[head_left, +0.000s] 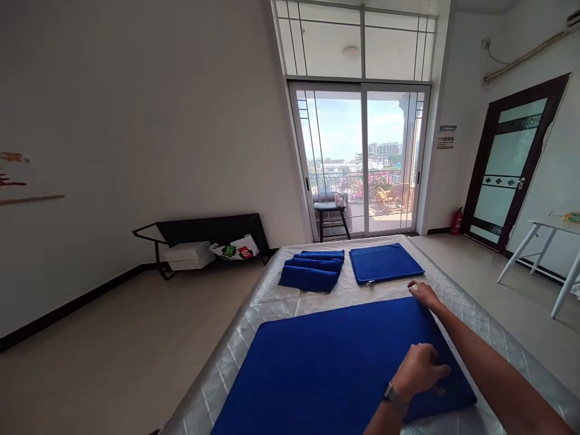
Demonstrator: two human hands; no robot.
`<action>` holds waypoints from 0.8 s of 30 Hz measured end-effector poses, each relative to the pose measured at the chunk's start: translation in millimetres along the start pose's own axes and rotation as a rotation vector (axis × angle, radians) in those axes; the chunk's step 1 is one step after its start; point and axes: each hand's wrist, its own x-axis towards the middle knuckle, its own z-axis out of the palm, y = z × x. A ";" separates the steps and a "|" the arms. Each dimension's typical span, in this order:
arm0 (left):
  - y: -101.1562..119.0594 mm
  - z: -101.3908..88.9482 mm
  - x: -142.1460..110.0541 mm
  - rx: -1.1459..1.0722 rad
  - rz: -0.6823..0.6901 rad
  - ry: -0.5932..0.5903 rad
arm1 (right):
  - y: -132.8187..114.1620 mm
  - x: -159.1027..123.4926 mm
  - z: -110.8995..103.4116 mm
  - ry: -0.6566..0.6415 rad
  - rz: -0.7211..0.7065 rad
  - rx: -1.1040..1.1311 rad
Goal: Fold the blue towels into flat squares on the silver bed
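Observation:
A large blue cloth (330, 356) lies spread flat over the near part of the mattress (254, 314). At its far right corner is my right hand (425, 293), fingers and thumb pinched together at the cloth's edge. My left hand (419, 367), with a watch (393, 396) on the wrist, is over the cloth's right part. Its thumb stands apart from the bent, partly blurred fingers, and no object shows in it. Beyond the big cloth lie a neatly folded blue cloth (385, 263) with a small white tag and a loosely pleated blue cloth (312, 270).
Against the left wall stands a black folding frame (208, 229) with a white box (188, 255) and a printed bag (235, 248). Sliding glass doors (362, 163) are at the far end. On the right are a white table (557, 225), a dark-framed door (512, 163) and a fire extinguisher (457, 221).

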 end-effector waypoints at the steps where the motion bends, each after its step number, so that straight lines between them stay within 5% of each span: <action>1: 4.3 -4.2 -4.7 -0.001 -0.014 0.048 | -3.7 2.8 -4.7 0.009 -0.016 0.039; 6: 16.0 -34.2 -57.2 -0.050 -0.045 0.318 | -43.7 8.9 -12.7 0.032 -0.153 0.221; 11: -2.2 -60.7 -139.6 -0.165 -0.100 0.488 | -129.0 -6.8 12.5 -0.048 -0.363 0.431; 19: -38.6 -114.8 -284.9 -0.124 -0.392 0.878 | -301.6 -57.0 95.3 -0.239 -0.658 0.467; 24: -86.2 -139.6 -340.1 0.160 -0.651 0.984 | -360.6 -88.6 166.9 -0.276 -0.750 0.319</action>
